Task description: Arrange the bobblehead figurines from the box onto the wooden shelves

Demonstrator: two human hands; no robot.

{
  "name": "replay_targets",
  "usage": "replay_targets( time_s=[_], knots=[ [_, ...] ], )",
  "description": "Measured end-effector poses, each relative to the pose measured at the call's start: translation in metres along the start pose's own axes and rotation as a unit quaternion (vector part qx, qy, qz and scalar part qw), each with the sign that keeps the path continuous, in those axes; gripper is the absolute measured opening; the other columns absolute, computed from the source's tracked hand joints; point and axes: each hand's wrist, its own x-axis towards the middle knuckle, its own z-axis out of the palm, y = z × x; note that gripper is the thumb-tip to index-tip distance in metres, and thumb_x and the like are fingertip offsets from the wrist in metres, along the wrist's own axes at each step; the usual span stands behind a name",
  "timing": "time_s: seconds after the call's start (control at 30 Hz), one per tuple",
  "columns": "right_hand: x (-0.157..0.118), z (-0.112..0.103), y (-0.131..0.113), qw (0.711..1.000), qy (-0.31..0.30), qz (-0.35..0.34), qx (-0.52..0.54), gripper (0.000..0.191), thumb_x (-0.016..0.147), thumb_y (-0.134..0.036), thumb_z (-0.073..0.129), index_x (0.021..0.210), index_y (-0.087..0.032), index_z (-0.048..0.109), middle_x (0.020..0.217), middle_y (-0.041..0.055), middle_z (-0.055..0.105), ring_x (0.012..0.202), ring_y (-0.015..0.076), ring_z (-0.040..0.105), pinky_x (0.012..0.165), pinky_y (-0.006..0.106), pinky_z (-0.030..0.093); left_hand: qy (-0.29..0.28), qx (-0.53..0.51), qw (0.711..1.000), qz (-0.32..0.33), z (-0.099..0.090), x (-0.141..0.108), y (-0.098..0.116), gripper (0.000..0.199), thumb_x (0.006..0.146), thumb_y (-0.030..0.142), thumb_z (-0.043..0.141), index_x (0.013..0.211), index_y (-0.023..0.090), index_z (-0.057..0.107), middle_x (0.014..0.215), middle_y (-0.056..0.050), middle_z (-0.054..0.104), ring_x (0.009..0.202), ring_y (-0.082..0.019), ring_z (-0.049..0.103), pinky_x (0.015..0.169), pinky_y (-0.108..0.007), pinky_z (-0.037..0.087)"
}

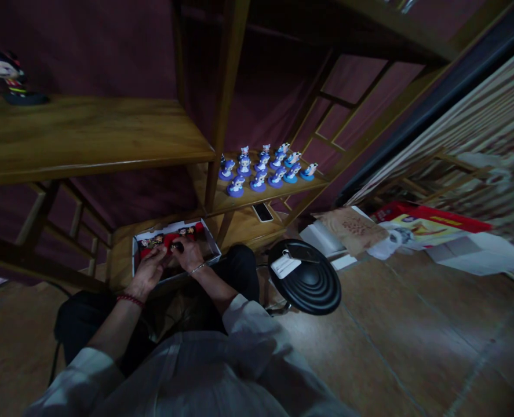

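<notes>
A shallow white box (215, 250) lies on the lowest shelf in front of my knees, with several small red-and-black figurines (148, 242) lined up inside. Over its near side my right hand (187, 255) curls round a small red-and-black piece, which looks like one of these figurines; the fingers hide much of it. My left hand (151, 268) comes from the left, its fingertips closed against the same piece. Both hands nearly meet over the box.
Several purple and blue figurines (259, 180) stand in rows on the middle shelf, above a phone (263, 212). A larger figurine (11, 78) is on the upper left shelf. To the right are a round black stool (309, 281) bearing a white tag, and opened packaging (352, 231).
</notes>
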Motion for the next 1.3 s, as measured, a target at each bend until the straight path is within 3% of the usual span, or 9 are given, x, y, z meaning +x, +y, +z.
replay_targets(
  time_s=[0.23, 0.57, 0.87, 1.3],
  knots=[
    [0.0, -0.002, -0.004, 0.999, -0.019, -0.008, -0.027, 0.02, 0.075, -0.016, 0.059, 0.093, -0.024, 0.061, 0.098, 0.0021, 0.065, 0.095, 0.0174, 0.06, 0.087, 0.03, 0.046, -0.001, -0.005, 1.0, 0.008, -0.008, 0.004, -0.001, 0.013, 0.069, 0.001, 0.062, 0.069, 0.013, 0.062, 0.074, 0.0, 0.064, 0.073, -0.01, 0.063, 0.077, -0.027, 0.054],
    [0.0, -0.013, -0.01, 0.998, -0.03, -0.041, -0.042, 0.023, 0.073, -0.012, 0.058, 0.094, -0.022, 0.062, 0.099, 0.0043, 0.064, 0.093, 0.0184, 0.06, 0.087, 0.032, 0.045, 0.03, -0.021, 0.999, 0.009, 0.002, -0.004, 0.004, 0.017, 0.071, -0.003, 0.059, 0.065, 0.013, 0.062, 0.07, 0.001, 0.063, 0.067, -0.009, 0.061, 0.077, -0.03, 0.054],
    [0.003, -0.011, -0.006, 0.994, -0.04, -0.084, -0.065, 0.022, 0.076, -0.015, 0.055, 0.096, -0.022, 0.062, 0.1, 0.0054, 0.064, 0.093, 0.019, 0.059, 0.086, 0.032, 0.045, 0.002, -0.011, 1.0, 0.002, -0.001, -0.005, 0.006, 0.012, 0.069, 0.001, 0.062, 0.068, 0.013, 0.062, 0.074, 0.0, 0.063, 0.07, -0.011, 0.062, 0.076, -0.03, 0.053],
    [0.003, -0.015, -0.014, 0.995, -0.044, -0.074, -0.056, 0.023, 0.076, -0.013, 0.053, 0.094, -0.023, 0.062, 0.098, 0.0028, 0.066, 0.093, 0.0173, 0.06, 0.087, 0.031, 0.045, 0.015, -0.013, 1.0, 0.0, -0.001, -0.003, 0.004, 0.012, 0.072, 0.002, 0.06, 0.067, 0.013, 0.063, 0.072, 0.0, 0.064, 0.068, -0.01, 0.062, 0.075, -0.03, 0.054]
  ],
)
